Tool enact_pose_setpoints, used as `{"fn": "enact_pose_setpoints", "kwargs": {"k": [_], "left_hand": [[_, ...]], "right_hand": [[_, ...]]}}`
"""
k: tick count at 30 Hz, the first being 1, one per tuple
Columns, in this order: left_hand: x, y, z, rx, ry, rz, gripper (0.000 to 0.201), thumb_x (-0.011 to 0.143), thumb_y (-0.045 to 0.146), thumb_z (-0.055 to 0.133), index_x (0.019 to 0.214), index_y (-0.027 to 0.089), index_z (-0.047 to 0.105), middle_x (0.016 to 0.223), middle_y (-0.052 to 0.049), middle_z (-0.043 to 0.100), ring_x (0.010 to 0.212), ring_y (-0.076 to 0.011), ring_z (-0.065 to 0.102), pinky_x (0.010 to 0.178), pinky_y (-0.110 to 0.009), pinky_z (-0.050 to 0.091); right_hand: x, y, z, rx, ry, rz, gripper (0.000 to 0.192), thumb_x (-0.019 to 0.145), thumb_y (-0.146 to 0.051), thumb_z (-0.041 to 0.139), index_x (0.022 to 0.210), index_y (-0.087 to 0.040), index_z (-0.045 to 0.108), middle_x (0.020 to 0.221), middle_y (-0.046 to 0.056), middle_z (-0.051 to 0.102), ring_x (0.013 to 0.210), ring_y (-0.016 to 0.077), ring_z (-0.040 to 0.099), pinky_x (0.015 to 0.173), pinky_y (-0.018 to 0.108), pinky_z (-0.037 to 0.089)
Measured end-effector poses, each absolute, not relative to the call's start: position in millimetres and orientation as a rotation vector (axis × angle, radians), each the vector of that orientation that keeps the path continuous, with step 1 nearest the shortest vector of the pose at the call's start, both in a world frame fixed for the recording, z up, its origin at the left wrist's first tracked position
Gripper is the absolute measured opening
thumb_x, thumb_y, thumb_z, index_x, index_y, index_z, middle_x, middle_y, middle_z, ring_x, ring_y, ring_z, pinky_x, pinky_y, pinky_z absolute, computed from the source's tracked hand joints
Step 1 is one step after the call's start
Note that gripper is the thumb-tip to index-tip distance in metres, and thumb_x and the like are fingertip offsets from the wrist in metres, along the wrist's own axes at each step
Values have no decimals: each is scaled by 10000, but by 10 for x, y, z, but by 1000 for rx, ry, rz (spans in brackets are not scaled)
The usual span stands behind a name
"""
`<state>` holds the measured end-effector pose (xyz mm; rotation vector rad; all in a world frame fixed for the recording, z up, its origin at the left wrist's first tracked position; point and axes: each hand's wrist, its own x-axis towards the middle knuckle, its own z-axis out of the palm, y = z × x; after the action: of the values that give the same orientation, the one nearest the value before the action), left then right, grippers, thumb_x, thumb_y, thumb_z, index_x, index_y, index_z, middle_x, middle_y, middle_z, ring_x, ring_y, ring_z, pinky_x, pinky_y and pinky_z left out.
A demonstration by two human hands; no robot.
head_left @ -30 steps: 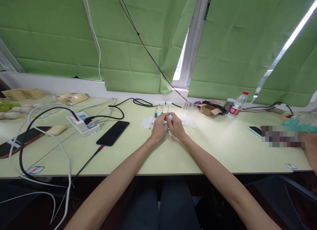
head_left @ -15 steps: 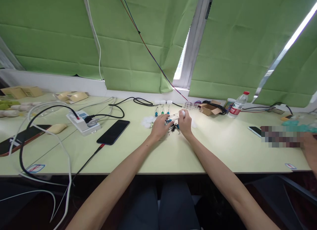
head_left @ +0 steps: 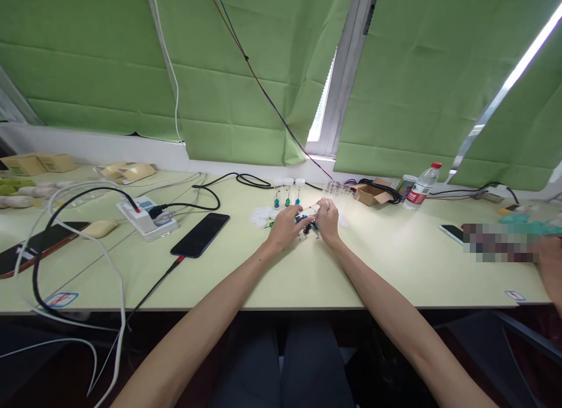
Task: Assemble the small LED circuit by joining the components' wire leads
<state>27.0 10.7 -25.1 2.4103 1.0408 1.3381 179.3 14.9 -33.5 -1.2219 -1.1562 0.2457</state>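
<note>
My left hand (head_left: 285, 225) reaches in over a small heap of blue and black parts (head_left: 307, 227), fingers curled together; what they pinch is too small to make out. Close beside it, my right hand (head_left: 327, 220) is closed around a small whitish piece, mostly hidden by the fingers. Between the hands shows something thin and clear. Just behind stand three clear vials with white caps (head_left: 288, 182), with blue and green pieces (head_left: 287, 202) at their bottoms. Several white round caps (head_left: 260, 215) lie left of my left hand.
A black phone (head_left: 199, 235) and a white power strip (head_left: 149, 218) with tangled cables lie to the left. Clear vials (head_left: 336, 187), an open cardboard box (head_left: 373, 192) and a water bottle (head_left: 424, 187) stand at the back. Another person's hand (head_left: 551, 256) is at the far right.
The clear piece between my hands has shifted and shows less plainly. My right fingers have turned around the white piece, covering more of it. The forearms have barely moved.
</note>
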Motion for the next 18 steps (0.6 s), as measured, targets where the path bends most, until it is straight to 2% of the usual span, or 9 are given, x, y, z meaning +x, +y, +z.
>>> {"fn": "enact_pose_setpoints", "kwargs": {"k": [9, 18], "left_hand": [[307, 48, -220, 2412, 1120, 1289, 339, 883, 503, 571, 985, 182, 613, 871, -58, 654, 769, -209, 602, 669, -307, 430], [321, 26, -231, 2416, 1136, 1304, 342, 896, 496, 551, 1010, 179, 610, 924, -75, 665, 818, -218, 608, 708, -312, 434]], "right_hand": [[1761, 78, -257, -1278, -1154, 183, 294, 963, -326, 303, 772, -211, 494, 690, 2, 546, 664, 179, 503, 659, 284, 367], [1729, 54, -229, -1312, -1146, 149, 329, 965, -347, 272, 793, -205, 515, 762, 42, 599, 731, 197, 538, 699, 294, 371]]}}
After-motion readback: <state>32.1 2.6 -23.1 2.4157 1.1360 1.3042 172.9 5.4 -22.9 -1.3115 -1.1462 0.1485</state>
